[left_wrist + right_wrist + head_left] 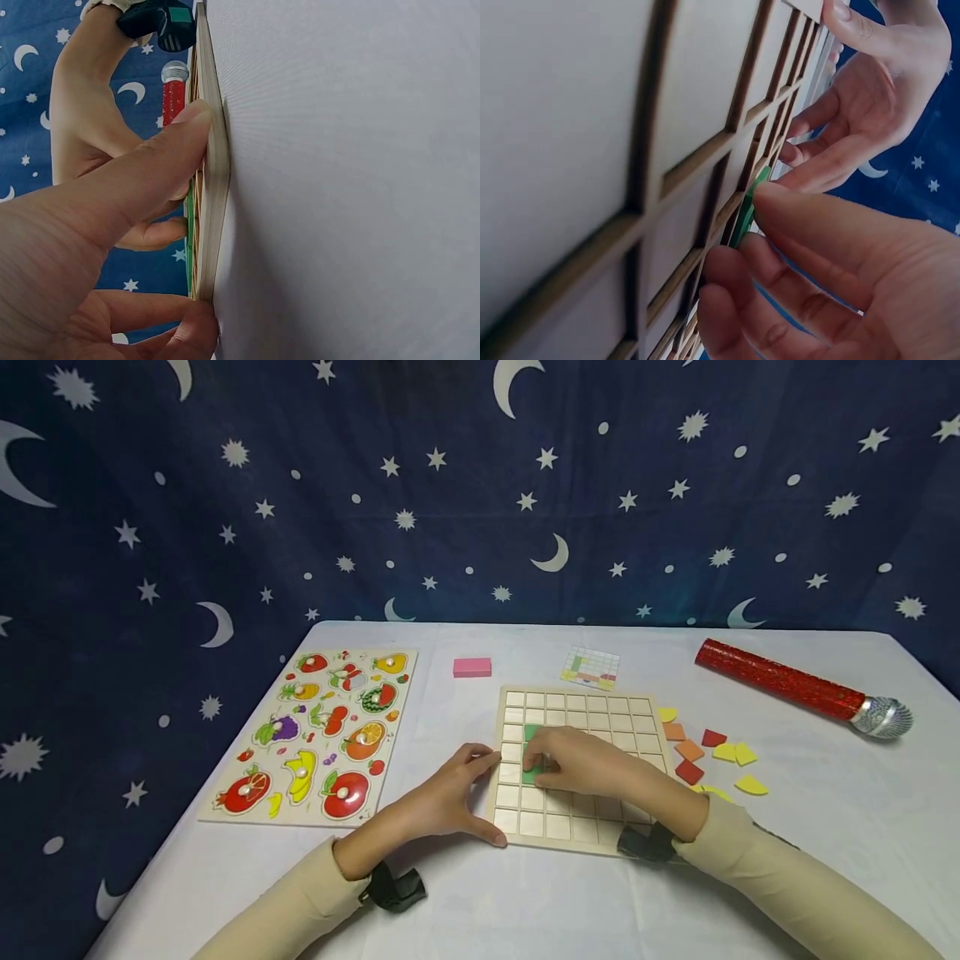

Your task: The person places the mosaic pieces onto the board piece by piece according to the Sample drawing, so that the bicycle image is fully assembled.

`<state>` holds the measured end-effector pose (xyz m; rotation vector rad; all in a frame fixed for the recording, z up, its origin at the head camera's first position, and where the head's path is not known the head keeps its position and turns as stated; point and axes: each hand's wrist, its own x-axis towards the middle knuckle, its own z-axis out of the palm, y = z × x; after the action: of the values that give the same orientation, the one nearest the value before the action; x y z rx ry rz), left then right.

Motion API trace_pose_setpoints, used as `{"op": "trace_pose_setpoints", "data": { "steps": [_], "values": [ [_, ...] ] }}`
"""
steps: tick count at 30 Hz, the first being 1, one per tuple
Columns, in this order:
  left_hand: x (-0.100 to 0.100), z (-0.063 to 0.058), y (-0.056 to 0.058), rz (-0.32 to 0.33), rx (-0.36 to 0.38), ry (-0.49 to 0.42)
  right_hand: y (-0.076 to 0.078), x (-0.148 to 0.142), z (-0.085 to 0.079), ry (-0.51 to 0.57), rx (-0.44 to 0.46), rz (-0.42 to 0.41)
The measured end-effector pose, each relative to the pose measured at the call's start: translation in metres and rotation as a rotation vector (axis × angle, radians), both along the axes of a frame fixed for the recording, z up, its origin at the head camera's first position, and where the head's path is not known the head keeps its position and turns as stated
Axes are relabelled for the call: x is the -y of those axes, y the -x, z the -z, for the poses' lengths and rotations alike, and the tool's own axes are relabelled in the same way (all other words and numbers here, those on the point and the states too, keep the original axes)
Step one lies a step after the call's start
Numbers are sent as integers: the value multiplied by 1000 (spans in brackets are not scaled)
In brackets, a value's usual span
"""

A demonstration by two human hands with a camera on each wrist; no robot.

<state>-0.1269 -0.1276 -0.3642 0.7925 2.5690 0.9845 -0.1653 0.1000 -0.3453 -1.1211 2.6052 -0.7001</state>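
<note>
A wooden grid board (pixel 525 820) lies on the table with green tiles (pixel 532 732) in its second column from the left, partly covered by my right hand. That right hand (pixel 588 764) reaches over the board. Its thumb and fingertips pinch a green tile (pixel 748 206) low at the grid in the right wrist view. My left hand (pixel 442 797) rests at the board's left side, fingers spread wide. In the left wrist view, its thumb (pixel 169 154) touches the board's edge near the corner and its other fingertips meet the edge further along.
Loose yellow, orange and red tiles (pixel 690 749) lie right of the board. Behind it are a small pattern card (pixel 591 667) and a pink block (pixel 472 667). A fruit puzzle board (pixel 311 735) lies left; a red glitter microphone (pixel 783 681) lies at the back right.
</note>
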Motion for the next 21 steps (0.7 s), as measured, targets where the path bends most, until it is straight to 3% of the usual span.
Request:
{"op": "trace_pose_setpoints", "data": {
  "steps": [11,21],
  "values": [
    [-1,1,-1,-14,16,-12,-1,-14,1,44,47,20],
    [-1,-1,-1,-12,9,-7,-6,-42,-3,77,103,88]
  ]
}}
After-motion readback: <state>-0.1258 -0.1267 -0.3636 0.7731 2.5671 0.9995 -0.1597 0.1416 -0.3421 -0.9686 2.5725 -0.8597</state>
